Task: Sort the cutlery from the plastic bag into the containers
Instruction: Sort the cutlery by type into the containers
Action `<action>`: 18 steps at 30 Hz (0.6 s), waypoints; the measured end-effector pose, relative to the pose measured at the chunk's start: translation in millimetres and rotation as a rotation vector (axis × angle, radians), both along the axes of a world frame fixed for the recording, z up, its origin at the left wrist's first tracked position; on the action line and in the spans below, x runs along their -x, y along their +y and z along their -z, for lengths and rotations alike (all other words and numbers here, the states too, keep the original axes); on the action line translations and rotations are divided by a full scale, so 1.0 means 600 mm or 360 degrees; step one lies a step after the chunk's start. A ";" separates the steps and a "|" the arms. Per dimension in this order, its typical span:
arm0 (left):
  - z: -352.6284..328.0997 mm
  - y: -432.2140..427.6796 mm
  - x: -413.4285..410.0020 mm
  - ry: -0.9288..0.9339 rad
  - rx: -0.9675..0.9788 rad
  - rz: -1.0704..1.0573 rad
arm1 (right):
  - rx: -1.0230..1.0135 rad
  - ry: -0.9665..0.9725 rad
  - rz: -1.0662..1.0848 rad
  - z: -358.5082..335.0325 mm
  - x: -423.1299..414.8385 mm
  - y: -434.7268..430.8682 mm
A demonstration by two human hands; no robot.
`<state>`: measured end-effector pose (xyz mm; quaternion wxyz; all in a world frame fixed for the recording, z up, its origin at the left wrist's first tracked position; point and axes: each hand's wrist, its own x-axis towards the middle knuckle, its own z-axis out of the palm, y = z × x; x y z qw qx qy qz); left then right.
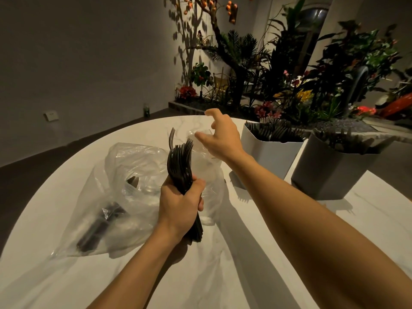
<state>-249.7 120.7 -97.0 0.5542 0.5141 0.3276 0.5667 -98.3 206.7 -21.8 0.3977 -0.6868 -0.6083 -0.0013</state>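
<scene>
Black forks (181,159), bundled tines-up, are clenched in the left hand (180,204). The right hand (219,134) is released, fingers spread, over the crumpled clear plastic bag (133,161), which holds more dark cutlery (100,226). To the right stand an angular white container (267,155) and a grey container (327,175), each packed with dark utensils.

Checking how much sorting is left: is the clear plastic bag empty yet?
Not empty: a clump of black cutlery shows through the crumpled clear plastic bag lying on the white table.
</scene>
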 end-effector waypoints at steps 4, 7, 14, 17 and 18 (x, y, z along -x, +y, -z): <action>0.003 0.001 -0.001 0.0020 -0.0021 -0.0035 | 0.0112 -0.0183 0.0024 0.006 -0.002 0.004; 0.005 0.003 -0.001 0.0060 -0.0054 -0.0037 | 0.0230 -0.0278 0.0085 0.006 -0.003 0.001; 0.007 -0.006 -0.001 0.0179 -0.0145 -0.0015 | 0.0079 -0.0070 -0.0057 -0.011 0.005 -0.057; 0.007 -0.013 0.001 0.0204 -0.0143 0.0050 | -0.0256 0.0321 -0.0091 -0.024 0.016 -0.113; 0.008 -0.016 0.001 0.0214 -0.0139 0.0084 | -0.0363 0.0511 -0.0104 -0.026 0.023 -0.140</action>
